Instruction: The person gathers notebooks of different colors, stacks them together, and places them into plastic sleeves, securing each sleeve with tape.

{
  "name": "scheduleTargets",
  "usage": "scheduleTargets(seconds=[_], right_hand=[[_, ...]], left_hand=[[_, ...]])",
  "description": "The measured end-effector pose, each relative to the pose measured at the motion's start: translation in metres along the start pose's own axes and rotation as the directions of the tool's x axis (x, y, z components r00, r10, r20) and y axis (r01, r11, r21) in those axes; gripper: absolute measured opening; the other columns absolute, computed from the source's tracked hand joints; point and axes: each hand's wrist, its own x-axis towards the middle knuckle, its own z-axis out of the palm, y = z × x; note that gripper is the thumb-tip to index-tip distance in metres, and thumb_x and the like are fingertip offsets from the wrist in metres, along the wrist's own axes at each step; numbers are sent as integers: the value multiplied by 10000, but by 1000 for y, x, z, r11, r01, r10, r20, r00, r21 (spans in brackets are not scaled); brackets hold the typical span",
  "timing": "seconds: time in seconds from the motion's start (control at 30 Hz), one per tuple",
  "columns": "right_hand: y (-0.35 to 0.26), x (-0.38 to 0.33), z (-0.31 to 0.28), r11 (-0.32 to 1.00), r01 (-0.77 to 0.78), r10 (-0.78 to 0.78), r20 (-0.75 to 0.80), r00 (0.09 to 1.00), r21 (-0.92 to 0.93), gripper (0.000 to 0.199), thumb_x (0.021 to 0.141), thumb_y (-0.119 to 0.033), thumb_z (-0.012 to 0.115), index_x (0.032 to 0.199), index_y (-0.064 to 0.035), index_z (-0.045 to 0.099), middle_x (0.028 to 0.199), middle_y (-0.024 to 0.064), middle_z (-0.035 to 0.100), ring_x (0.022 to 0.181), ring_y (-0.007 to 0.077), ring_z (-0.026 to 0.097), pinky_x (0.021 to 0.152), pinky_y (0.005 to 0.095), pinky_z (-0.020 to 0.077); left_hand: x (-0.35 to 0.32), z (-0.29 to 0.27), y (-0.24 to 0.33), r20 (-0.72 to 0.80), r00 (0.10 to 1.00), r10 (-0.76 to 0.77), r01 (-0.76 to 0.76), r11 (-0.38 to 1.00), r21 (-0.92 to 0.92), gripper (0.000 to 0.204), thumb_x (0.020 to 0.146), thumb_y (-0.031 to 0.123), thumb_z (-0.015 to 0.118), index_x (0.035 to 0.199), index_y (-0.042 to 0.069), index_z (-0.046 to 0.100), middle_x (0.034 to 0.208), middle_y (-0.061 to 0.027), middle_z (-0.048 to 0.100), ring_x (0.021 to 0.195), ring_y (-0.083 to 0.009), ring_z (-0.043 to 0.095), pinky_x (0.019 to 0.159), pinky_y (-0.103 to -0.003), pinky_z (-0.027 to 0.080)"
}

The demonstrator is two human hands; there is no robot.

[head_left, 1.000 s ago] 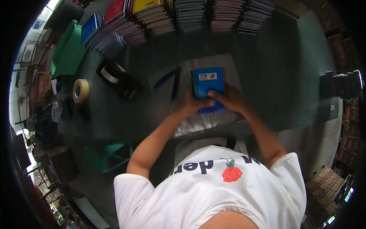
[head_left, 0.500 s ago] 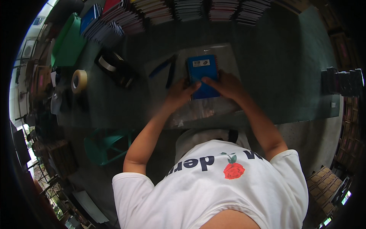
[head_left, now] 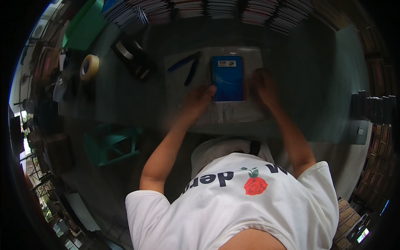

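Blue spiral notebooks (head_left: 228,81) lie in a small stack, with coils showing along both long sides and a white label near the top. My left hand (head_left: 202,96) grips the stack's lower left edge, its thumb at the cover's side; its other fingers are mostly hidden. Just to the right, my right hand (head_left: 265,86) is apart from the stack and smeared by motion, so its fingers are unclear. Beneath the notebooks is a pale, clear plastic sheet (head_left: 254,110). Blue-handled pliers (head_left: 189,68) rest to the left.
A black tape dispenser (head_left: 134,60) and a tape roll (head_left: 89,67) stand on the dark table (head_left: 304,83) at left. Stacked books (head_left: 225,10) line the far edge. Dark bundles (head_left: 375,109) sit at the right edge; a green stool (head_left: 112,146) stands below left.
My right hand has let go of the notebooks and moved away to the right. The left hand has slid down from the cover to the lower left edge. The view has shifted slightly.
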Motion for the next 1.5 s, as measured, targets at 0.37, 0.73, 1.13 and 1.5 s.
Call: scheduleTargets(seconds=[0.37, 0.73, 1.13, 1.5], right_hand=[[27, -7, -9, 893, 399, -407, 6, 914, -209, 226, 888, -174, 548, 1060, -39, 603, 977, 142, 612, 979, 317, 570, 907, 424, 439], [29, -35, -58, 802, -545, 342, 561, 754, 244, 447, 829, -314, 654, 1144, -28, 516, 860, 87, 637, 594, 110, 581, 459, 224, 445], [8, -23, -50, 473, -710, 348, 630, 694, 521, 263, 821, -280, 667, 950, -57, 612, 668, 32, 594, 482, 79, 500, 431, 225, 375], [-94, -11, -46, 995, -15, -31, 472, 881, 95, 167, 802, -119, 601, 818, 47, 592, 707, 200, 622, 675, 327, 635, 608, 408, 487]], left_hand=[[-161, 31, 139, -104, 509, 855, -536, 220, -815, 41, 828, 135, 589, 839, 98, 601, 809, -138, 585, 646, -216, 563, 544, -305, 429], [-200, 68, 214, -486, 435, 758, -777, 43, -628, 183, 724, -12, 614, 624, 103, 514, 665, -129, 542, 442, -124, 390, 398, -213, 251], [76, -71, 15, -228, 846, 482, -189, 672, 716, 422, 738, 305, 715, 977, -34, 637, 821, -199, 659, 856, -305, 649, 759, -389, 487], [125, -92, 23, -86, 857, 508, -211, 498, 841, 276, 744, 247, 669, 951, 66, 656, 1003, -184, 627, 906, -355, 622, 793, -454, 483]])
